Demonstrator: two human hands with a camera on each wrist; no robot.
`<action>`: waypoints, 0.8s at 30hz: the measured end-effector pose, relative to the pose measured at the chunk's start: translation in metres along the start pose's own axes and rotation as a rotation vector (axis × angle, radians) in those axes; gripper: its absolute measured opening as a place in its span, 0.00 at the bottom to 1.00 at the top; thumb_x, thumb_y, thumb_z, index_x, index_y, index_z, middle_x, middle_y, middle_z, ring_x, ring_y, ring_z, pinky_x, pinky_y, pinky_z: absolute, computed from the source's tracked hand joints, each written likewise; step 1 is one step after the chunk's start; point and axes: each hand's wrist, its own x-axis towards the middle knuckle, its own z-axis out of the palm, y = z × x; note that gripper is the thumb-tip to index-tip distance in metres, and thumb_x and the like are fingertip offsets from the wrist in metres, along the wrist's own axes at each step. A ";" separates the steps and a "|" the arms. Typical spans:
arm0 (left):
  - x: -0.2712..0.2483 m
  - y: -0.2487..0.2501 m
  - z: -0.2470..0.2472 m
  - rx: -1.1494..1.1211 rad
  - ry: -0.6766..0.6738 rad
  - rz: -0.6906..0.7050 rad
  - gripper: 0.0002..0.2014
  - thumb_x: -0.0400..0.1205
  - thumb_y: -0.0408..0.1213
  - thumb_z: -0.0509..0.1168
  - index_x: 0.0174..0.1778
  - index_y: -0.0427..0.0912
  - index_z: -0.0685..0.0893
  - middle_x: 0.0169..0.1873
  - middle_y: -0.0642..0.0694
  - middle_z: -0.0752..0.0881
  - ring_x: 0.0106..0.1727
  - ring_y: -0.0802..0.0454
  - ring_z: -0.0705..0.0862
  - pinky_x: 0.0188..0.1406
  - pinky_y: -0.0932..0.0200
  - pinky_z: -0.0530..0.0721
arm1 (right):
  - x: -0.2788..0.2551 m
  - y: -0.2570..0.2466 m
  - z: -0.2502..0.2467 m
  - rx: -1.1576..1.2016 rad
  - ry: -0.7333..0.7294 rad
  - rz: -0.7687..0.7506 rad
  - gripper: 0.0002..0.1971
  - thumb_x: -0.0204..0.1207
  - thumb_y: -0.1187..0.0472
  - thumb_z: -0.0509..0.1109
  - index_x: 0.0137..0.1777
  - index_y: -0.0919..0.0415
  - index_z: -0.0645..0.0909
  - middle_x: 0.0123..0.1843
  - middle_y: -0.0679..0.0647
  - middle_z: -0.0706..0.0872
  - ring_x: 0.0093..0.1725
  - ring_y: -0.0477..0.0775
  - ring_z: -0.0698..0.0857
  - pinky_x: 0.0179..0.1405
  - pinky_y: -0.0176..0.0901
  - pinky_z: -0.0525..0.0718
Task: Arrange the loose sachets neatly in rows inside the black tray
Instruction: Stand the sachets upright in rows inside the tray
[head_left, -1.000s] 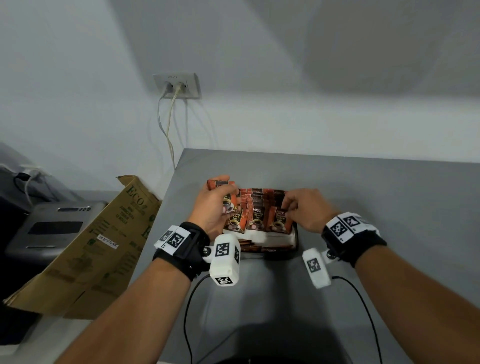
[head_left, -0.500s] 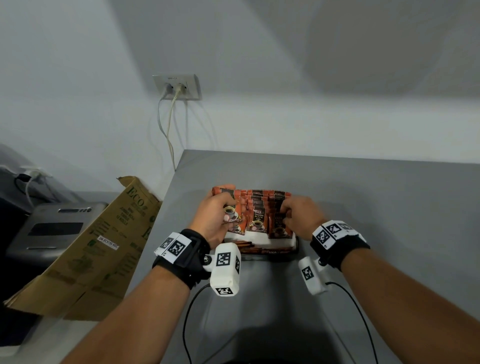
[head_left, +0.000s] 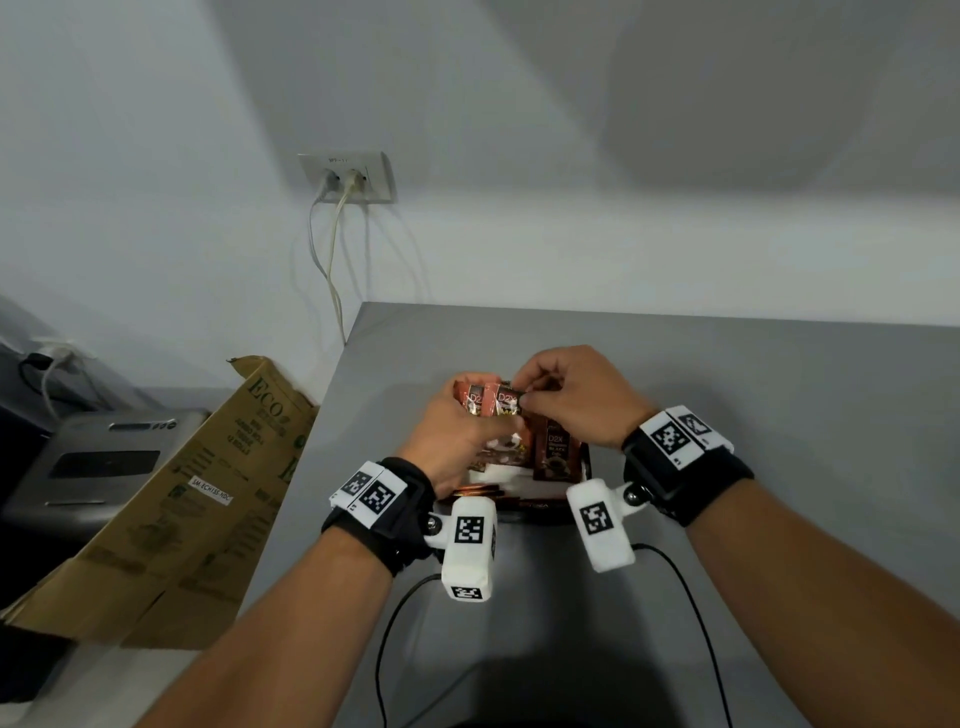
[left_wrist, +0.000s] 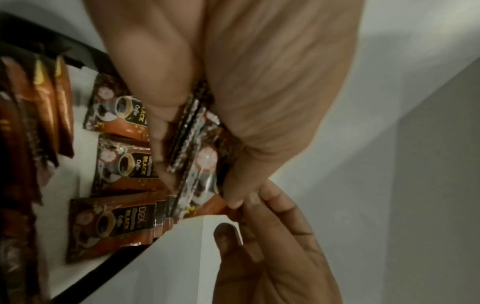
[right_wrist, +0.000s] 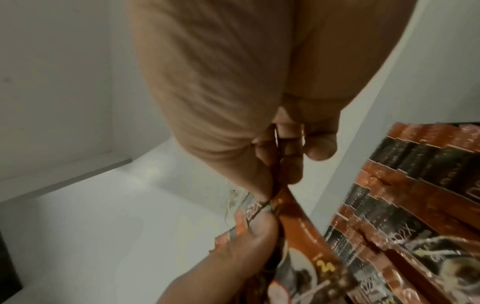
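Note:
My left hand grips a small upright bundle of orange-and-brown coffee sachets above the left end of the black tray. In the left wrist view the bundle sits edge-on between thumb and fingers. My right hand pinches the top edge of one sachet in that bundle, next to the left thumb. More sachets lie in overlapping rows on the tray's white liner. Long stick sachets lie along the tray's near side.
The tray sits on a grey table near its left edge. A brown cardboard piece leans beside that edge, with a grey device behind it. A wall socket carries cables. Black cables trail over the near tabletop.
Both hands left the row in the tray. The left hand has lifted a bundle of sachets, and the right hand has moved left to pinch its top.

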 end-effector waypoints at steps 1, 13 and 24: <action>0.001 0.001 -0.002 -0.008 0.039 -0.001 0.19 0.74 0.20 0.76 0.57 0.38 0.80 0.40 0.38 0.87 0.37 0.43 0.86 0.34 0.51 0.85 | 0.003 0.001 -0.001 -0.035 0.033 0.007 0.10 0.72 0.66 0.77 0.42 0.47 0.88 0.38 0.45 0.91 0.39 0.42 0.88 0.43 0.32 0.83; 0.004 -0.009 -0.043 -0.029 0.199 -0.101 0.15 0.78 0.25 0.69 0.60 0.34 0.79 0.40 0.36 0.84 0.31 0.49 0.83 0.28 0.55 0.82 | 0.019 0.041 0.044 -0.407 -0.130 0.152 0.16 0.74 0.69 0.75 0.37 0.45 0.79 0.45 0.47 0.87 0.49 0.52 0.87 0.55 0.47 0.87; 0.001 -0.011 -0.040 -0.017 0.159 -0.145 0.18 0.67 0.19 0.61 0.51 0.37 0.80 0.41 0.40 0.84 0.38 0.46 0.83 0.44 0.46 0.87 | 0.022 0.046 0.055 -0.472 -0.122 0.158 0.10 0.76 0.70 0.69 0.44 0.52 0.81 0.53 0.52 0.86 0.51 0.54 0.84 0.53 0.44 0.83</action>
